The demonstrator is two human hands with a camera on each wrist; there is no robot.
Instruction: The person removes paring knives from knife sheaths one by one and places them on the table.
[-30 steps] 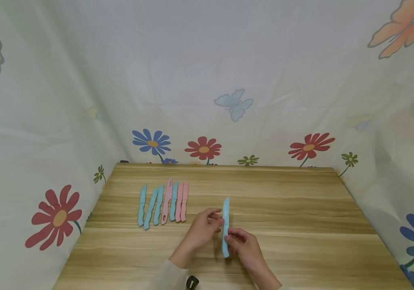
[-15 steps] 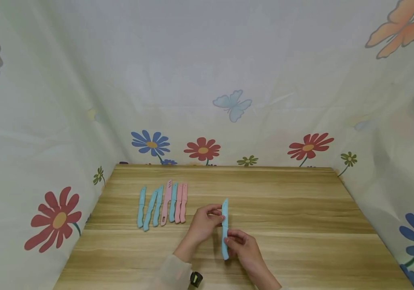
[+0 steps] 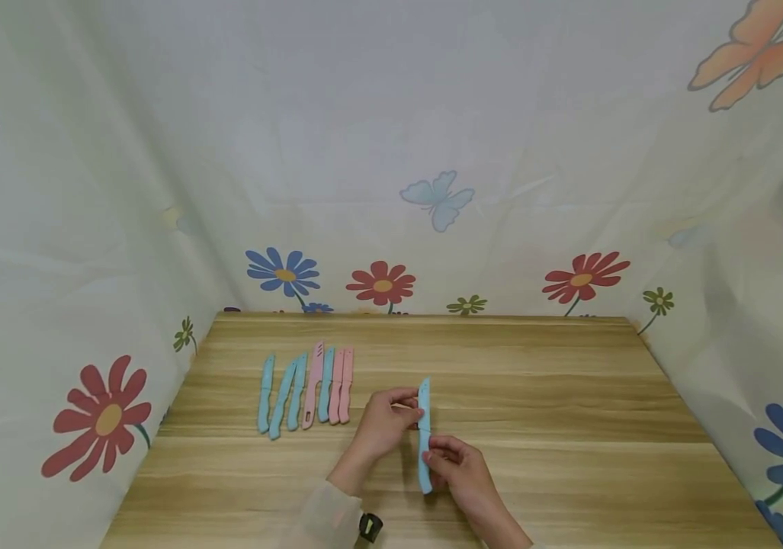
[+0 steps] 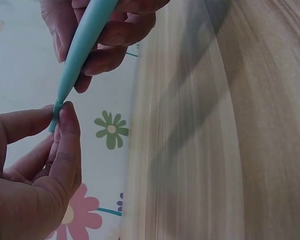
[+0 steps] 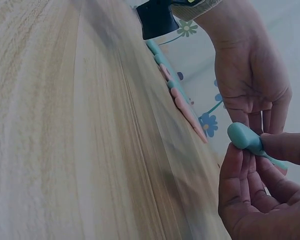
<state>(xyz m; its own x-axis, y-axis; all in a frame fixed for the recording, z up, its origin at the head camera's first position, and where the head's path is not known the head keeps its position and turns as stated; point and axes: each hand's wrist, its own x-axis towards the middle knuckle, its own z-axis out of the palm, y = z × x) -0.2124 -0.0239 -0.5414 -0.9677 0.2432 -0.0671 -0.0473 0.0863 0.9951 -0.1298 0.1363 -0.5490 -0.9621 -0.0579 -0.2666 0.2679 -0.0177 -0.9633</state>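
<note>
A light-blue knife (image 3: 425,442), its blade end seemingly in a matching blue cover, is held above the table between both hands. My left hand (image 3: 380,425) pinches the blade end between thumb and fingers, also visible in the left wrist view, where the left hand (image 4: 37,175) is at lower left. My right hand (image 3: 463,474) pinches the handle with thumb and fingers. In the right wrist view the handle's rounded butt (image 5: 242,136) points toward the camera, and most of the knife is hidden behind it.
Left of the hands, several blue and pink knives lie side by side on the wooden table (image 3: 535,389). Among them is a longer pink piece (image 3: 312,385) with slots near its top. A patterned cloth (image 3: 336,152) rises behind and beside the table. A dark wrist device (image 3: 370,526) sits by the left sleeve.
My left hand has moved slightly right and closed its thumb and fingers onto the knife's blade end. The right hand's grip on the handle has hardly changed.
</note>
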